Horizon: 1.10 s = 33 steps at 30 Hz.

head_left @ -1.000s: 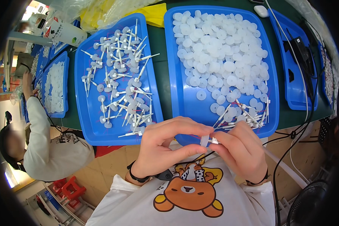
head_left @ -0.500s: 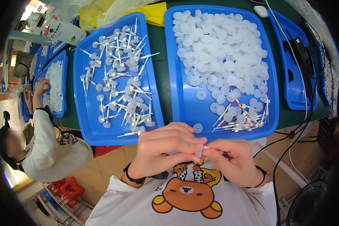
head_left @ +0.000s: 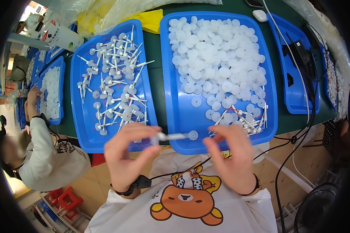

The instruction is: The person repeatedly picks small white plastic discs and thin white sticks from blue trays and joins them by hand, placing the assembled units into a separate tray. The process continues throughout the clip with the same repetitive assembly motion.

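My left hand (head_left: 130, 153) pinches a white rod with a disc (head_left: 173, 136) between thumb and fingers. The rod is smeared by motion and points right, over the near edge of the right-hand blue tray (head_left: 173, 112). My right hand (head_left: 235, 159) is apart from it, thumb and fingers spread, nothing visible between them. Just beyond that hand lies a heap of thin white rods (head_left: 254, 123) with red wires. Translucent round discs (head_left: 221, 58) pile up across the rest of this tray, and a single disc (head_left: 193, 135) lies near its front edge.
A second blue tray (head_left: 79, 126) on the left holds several rods with discs on them. Right of the big tray, another blue tray (head_left: 299, 105) carries a black adapter (head_left: 299, 52) and cables. A co-worker (head_left: 46, 147) sits at the far left by a tray of discs (head_left: 52, 93).
My hands have moved apart. The left hand has gone left with the rod and disc; the right hand has opened near the rod heap. The view has shifted slightly.
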### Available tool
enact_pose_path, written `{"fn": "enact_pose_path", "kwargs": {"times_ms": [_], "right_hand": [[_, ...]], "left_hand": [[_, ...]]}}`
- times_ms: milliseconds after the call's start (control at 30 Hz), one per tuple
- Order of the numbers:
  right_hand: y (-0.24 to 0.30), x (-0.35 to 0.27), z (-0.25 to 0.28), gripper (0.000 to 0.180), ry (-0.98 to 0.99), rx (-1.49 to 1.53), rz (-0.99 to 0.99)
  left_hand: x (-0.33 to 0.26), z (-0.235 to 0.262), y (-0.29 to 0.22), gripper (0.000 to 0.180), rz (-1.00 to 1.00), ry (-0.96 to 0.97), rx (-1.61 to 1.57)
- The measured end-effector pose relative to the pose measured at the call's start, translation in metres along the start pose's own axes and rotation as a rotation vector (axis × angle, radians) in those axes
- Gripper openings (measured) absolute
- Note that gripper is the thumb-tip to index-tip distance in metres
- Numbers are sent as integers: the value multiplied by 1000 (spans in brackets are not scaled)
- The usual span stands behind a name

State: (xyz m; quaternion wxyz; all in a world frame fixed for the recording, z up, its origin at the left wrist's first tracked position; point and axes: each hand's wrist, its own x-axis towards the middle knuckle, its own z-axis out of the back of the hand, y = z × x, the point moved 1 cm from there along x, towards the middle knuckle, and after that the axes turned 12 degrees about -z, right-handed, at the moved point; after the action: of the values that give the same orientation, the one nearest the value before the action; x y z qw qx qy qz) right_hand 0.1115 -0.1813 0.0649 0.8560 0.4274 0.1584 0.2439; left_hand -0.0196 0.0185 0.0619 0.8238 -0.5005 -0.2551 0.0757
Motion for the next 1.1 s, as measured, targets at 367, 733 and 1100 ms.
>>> {"fn": "enact_pose_path", "kwargs": {"times_ms": [367, 733, 1100], "right_hand": [[-32, 14, 46, 17, -133, -592, -87], [-37, 11, 47, 17, -119, -509, -26], [-23, 1, 62, 15, -198, -261, -71]], "left_hand": [[18, -21, -15, 39, -126, 274, 644], [36, -66, -13, 18, -257, 714, 657], [34, -60, -9, 27, -105, 338, 116]]}}
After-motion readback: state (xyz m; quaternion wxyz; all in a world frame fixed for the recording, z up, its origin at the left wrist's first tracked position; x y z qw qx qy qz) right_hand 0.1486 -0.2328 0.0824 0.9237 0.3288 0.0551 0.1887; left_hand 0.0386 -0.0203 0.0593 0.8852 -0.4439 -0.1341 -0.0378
